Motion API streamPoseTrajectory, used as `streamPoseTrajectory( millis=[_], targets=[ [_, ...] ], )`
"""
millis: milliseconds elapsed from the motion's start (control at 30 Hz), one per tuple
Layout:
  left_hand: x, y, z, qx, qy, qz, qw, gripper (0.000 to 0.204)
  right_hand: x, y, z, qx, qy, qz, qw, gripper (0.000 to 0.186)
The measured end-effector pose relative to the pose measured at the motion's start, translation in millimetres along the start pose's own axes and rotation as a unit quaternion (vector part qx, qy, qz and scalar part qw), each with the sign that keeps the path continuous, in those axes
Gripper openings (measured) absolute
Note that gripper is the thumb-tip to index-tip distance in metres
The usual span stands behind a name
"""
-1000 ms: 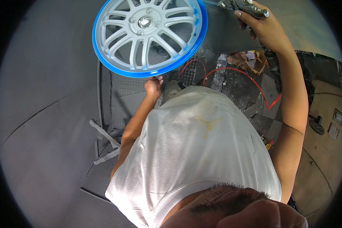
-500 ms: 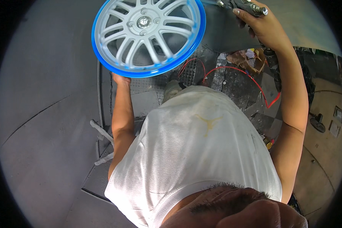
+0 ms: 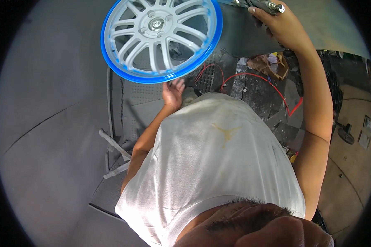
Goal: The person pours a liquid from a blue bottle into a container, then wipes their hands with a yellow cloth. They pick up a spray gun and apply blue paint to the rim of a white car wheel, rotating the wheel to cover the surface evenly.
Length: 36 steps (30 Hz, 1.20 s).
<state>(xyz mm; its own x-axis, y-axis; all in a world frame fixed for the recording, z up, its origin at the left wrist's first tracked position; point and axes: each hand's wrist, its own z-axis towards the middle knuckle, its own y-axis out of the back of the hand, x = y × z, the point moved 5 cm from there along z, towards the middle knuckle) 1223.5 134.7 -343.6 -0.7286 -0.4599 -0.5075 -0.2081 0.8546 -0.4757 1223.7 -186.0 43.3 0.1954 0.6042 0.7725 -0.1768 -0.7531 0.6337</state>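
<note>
A white multi-spoke wheel (image 3: 165, 49) with a glossy blue outer rim and a silver centre fills the upper middle. Blue patches show along the inner edge of its rim. My left hand (image 3: 173, 94) is just below the rim, fingers loose and apart, palm partly turned up; whether a fingertip touches the wheel I cannot tell. My right hand (image 3: 284, 29) grips a metal spray gun (image 3: 268, 7) at the upper right, its nozzle end toward the wheel. Faint blue shows between the gun and the rim. The gun's lower part is mostly hidden behind my right hand and forearm.
A red hose (image 3: 282, 96) loops across the dirty tiled floor (image 3: 268, 115). Crumpled brown cardboard (image 3: 261, 66) lies behind it. A grey wall or panel (image 3: 45, 123) spans the left, with coated bars (image 3: 113, 144) near my left arm. A small fan (image 3: 345, 133) is at the right.
The wheel's spokes have turned. My left hand went left to the rim, then back right, now with fingers apart below it. My right hand and gun have shifted slightly left.
</note>
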Motion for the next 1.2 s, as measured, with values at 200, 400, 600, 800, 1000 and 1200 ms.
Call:
streamPoseTrajectory(
  millis=[200,400,600,800,1000,1200],
  targets=[
    [-81.9,45.7,39.7,-0.012,-0.069,0.087,0.994,0.051,2.1,-0.5,6.9,-0.006,0.06,-0.018,0.998,0.02],
    [-164.7,38.7,47.0,-0.001,-0.226,-0.049,0.973,0.057,-8.0,-0.4,5.3,-0.007,0.018,0.023,1.0,0.022],
    [-127.7,61.0,60.8,-0.051,-0.216,-0.002,0.975,0.044,-7.1,3.9,-0.9,-0.014,-0.004,0.059,0.998,0.023],
    [-35.9,50.6,48.8,-0.045,-0.087,-0.055,0.994,0.033,-46.3,14.8,-2.9,-0.059,-0.035,0.115,0.991,0.018],
    [-35.4,39.8,25.3,-0.04,-0.135,-0.054,0.988,0.048,-156.0,-1.8,-43.1,-0.117,0.005,0.277,0.954,0.042],
    [-43.0,32.1,7.6,-0.059,-0.115,-0.025,0.991,0.059,-300.5,-63.6,-126.0,-0.175,-0.087,0.156,0.968,0.042]
  ],
)
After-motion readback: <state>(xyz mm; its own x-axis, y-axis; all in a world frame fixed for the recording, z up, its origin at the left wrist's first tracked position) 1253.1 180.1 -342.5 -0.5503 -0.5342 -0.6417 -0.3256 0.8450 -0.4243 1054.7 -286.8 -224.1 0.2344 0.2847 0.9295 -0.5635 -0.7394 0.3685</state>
